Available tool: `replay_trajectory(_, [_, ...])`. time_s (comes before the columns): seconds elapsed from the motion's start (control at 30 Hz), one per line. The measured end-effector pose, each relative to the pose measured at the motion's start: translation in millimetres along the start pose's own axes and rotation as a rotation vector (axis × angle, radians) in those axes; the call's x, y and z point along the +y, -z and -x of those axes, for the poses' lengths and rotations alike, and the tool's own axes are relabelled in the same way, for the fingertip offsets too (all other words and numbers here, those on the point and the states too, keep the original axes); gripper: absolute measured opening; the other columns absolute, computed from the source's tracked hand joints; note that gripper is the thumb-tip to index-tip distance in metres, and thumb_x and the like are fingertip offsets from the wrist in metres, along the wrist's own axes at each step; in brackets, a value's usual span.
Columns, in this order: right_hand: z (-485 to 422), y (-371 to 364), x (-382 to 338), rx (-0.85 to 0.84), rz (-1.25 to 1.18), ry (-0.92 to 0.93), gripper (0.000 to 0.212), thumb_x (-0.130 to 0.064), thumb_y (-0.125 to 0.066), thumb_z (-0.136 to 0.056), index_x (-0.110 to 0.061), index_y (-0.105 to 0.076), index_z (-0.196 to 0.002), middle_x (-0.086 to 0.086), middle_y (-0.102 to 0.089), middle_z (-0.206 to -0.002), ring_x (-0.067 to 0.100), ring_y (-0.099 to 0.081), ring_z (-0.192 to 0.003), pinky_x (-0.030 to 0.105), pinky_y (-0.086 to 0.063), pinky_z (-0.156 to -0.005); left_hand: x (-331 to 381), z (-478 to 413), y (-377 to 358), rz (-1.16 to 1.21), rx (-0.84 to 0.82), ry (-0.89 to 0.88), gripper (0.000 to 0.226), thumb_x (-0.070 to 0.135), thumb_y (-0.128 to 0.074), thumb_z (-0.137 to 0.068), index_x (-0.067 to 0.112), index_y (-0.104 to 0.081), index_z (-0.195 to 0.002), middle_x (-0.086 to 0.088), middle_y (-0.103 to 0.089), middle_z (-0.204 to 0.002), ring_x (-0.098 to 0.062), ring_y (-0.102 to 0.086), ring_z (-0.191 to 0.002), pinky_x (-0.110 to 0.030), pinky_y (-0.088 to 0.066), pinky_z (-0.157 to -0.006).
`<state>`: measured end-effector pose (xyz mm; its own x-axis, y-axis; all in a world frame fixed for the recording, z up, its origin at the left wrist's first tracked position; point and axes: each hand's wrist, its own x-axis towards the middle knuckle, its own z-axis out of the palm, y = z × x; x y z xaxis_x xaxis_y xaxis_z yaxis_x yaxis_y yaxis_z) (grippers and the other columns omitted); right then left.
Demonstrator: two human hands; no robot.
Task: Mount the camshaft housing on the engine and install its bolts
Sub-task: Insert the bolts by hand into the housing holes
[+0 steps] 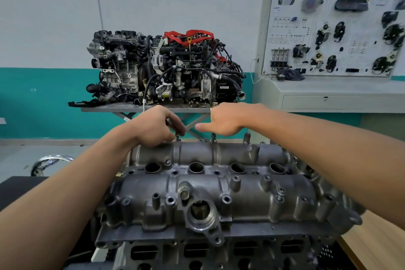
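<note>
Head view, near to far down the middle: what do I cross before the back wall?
Cylinder head → housing: round port, then plug wells → bolt in left hand → engines on stand → wall.

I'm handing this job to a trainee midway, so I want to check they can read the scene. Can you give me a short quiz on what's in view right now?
1. True or false: the grey cast-metal camshaft housing already sits on top of the dark grey engine.
2. Multiple choice: the left hand pinches a small steel bolt at the housing's A) near edge, B) far edge, C) right end.
3. Short answer: how many round open wells lie in a row along the middle of the housing?

Key: 1 true; 2 B; 3 four.
</note>
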<state>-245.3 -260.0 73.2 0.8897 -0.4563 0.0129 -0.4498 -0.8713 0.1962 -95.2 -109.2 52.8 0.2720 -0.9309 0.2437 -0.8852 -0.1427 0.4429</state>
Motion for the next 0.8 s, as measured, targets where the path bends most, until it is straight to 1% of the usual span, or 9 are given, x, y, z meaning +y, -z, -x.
replay_trajectory(0.07, [1.4, 5.2, 2.9, -0.044, -0.027, 0.046, 0.066, -0.066, -0.04, -0.093, -0.009, -0.067, -0.075, 0.005, -0.065, -0.078, 0.025, -0.062, -0.075, 0.031, -0.043, -0.061, -1.2, -0.2, 0.0, 0.054, 0.002, -0.011, 0.039, -0.001, -0.072, -0.077, 0.028, -0.072, -0.104, 0.016, -0.072, -0.095, 0.01, -0.063, -0.09, -0.009, -0.05, -0.075])
replay_trajectory(0.17, [1.8, 5.7, 1.2, -0.078, 0.008, 0.113, 0.034, -0.04, -0.054, -0.096, -0.012, -0.067, -0.082, 0.002, -0.065, -0.08, 0.024, -0.059, -0.079, 0.032, -0.047, -0.065, -0.4, -1.8, -3.8, 0.02, 0.049, 0.036, 0.032, 0.019, -0.083, -0.077, 0.019, -0.071, -0.107, 0.006, -0.074, -0.092, -0.005, -0.068, -0.082, -0.015, -0.049, -0.068])
replay_trajectory(0.23, [0.6, 2.5, -0.4, -0.059, 0.035, 0.091, 0.044, -0.037, -0.046, -0.101, -0.009, -0.063, -0.072, 0.007, -0.064, -0.075, 0.026, -0.058, -0.074, 0.036, -0.05, -0.069, -0.7, -2.3, -4.3, 0.006, 0.058, 0.051, 0.037, 0.009, -0.08, -0.079, 0.014, -0.069, -0.115, 0.0, -0.075, -0.089, -0.007, -0.069, -0.072, -0.016, -0.05, -0.061])
replay_trajectory(0.3, [0.6, 0.9, -2.2, -0.015, 0.037, 0.028, 0.057, -0.048, -0.037, -0.102, -0.011, -0.054, -0.062, 0.005, -0.058, -0.067, 0.026, -0.056, -0.067, 0.035, -0.046, -0.061, -1.2, -0.7, -1.0, 0.073, 0.06, 0.049, 0.054, -0.011, -0.065, -0.08, 0.015, -0.059, -0.127, 0.002, -0.076, -0.089, -0.002, -0.063, -0.055, -0.012, -0.046, -0.049])
replay_trajectory(0.4, [1.9, 4.5, -4.1, -0.009, 0.032, -0.006, 0.063, -0.062, -0.037, -0.097, -0.012, -0.056, -0.063, 0.004, -0.057, -0.068, 0.023, -0.055, -0.065, 0.032, -0.041, -0.057, -0.4, 0.0, 1.3, 0.117, 0.058, 0.009, 0.072, -0.013, -0.063, -0.078, 0.021, -0.048, -0.139, 0.014, -0.074, -0.091, -0.005, -0.054, -0.05, -0.015, -0.044, -0.052])
replay_trajectory(0.5, [3.2, 8.6, -6.6, -0.089, 0.065, 0.059, 0.044, -0.05, -0.056, -0.093, -0.008, -0.069, -0.085, 0.008, -0.067, -0.083, 0.027, -0.061, -0.079, 0.034, -0.049, -0.067, 2.1, -1.9, -5.0, 0.096, 0.088, 0.016, 0.065, 0.007, -0.081, -0.076, 0.02, -0.053, -0.134, 0.01, -0.075, -0.089, 0.006, -0.063, -0.062, -0.009, -0.041, -0.055])
replay_trajectory(0.57, [2.3, 7.1, -8.5, -0.114, 0.066, 0.078, 0.035, -0.037, -0.056, -0.095, -0.006, -0.07, -0.091, 0.011, -0.069, -0.09, 0.028, -0.061, -0.081, 0.037, -0.053, -0.074, 2.6, -1.3, -6.1, 0.083, 0.131, 0.042, 0.058, 0.015, -0.087, -0.074, 0.017, -0.058, -0.125, 0.007, -0.074, -0.082, 0.003, -0.066, -0.068, -0.008, -0.041, -0.054])
replay_trajectory(0.7, [-1.7, 6.8, -9.1, -0.063, -0.003, 0.004, 0.054, -0.041, -0.04, -0.102, -0.011, -0.063, -0.063, 0.007, -0.063, -0.068, 0.025, -0.057, -0.065, 0.038, -0.053, -0.069, 2.8, 0.8, -0.8, 0.19, 0.081, 0.019, 0.057, -0.018, -0.063, -0.079, 0.012, -0.057, -0.127, -0.003, -0.078, -0.087, 0.002, -0.056, -0.041, -0.009, -0.038, -0.041])
replay_trajectory(0.8, [-1.9, 11.9, -6.2, -0.089, -0.066, -0.025, 0.056, -0.052, -0.046, -0.096, -0.011, -0.064, -0.062, 0.005, -0.062, -0.063, 0.024, -0.055, -0.06, 0.033, -0.047, -0.062, 3.9, 0.7, -1.6, 0.222, 0.111, 0.002, 0.059, -0.015, -0.061, -0.079, 0.018, -0.057, -0.128, 0.001, -0.076, -0.094, 0.001, -0.054, -0.04, -0.01, -0.039, -0.042])
